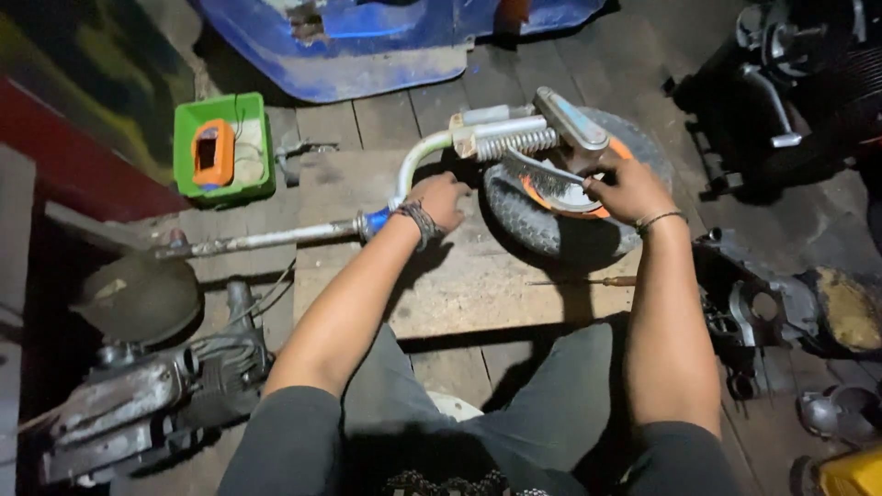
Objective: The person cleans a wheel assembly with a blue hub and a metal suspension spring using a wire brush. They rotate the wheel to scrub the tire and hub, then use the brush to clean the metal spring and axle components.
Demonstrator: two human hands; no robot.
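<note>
Left hand is clenched on the curved white fork tube, right where it bends down to the long steel steering column w/ a blue collar. Right hand grips the handle end of a wire brush, bristles resting on the orange wheel hub inside the small tyre. The whole fork-and-wheel assy lies flat on a wood board on the plank floor, directly ahead of both hands.

Risks, as I read it: the assy isn't clamped, only the left hand steadies it, so a hard brush stroke could roll the tyre or swing the column sideways. Brush could skid off the hub edge and rake the right-hand knuckles or the coil spring just beyond the fingers. Light is poor, so it's hard to judge what's clean. Loose rust/grit may fly toward the face.

Around: a thin screwdriver lies on the board just below the right wrist, easy to knock w/ the forearm. Green box w/ an orange gadget sits well left of the left hand. An engine block crowds the left elbow; dark engine parts crowd the right elbow, limiting arm swing. Blue body panel lies far beyond both hands.
</note>
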